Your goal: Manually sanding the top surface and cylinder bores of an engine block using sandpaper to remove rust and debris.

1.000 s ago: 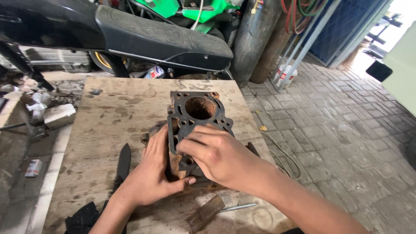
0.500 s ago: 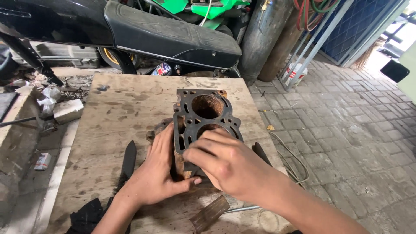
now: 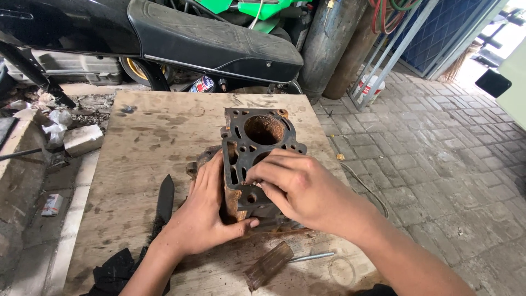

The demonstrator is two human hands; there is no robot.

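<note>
the rusty engine block (image 3: 257,151) lies on the wooden tabletop (image 3: 142,148), near its middle; its long axis runs from the person toward the parked motorcycle (image 3: 164,33), with the open cylinder bore at the far end facing up; the left hand (image 3: 205,216) clasps the block's near left side, thumb curled under its near edge; the right hand (image 3: 298,189) rests on the top face, fingertips pressed against it; a black brush (image 3: 163,201) lies just left of the left hand.
</note>
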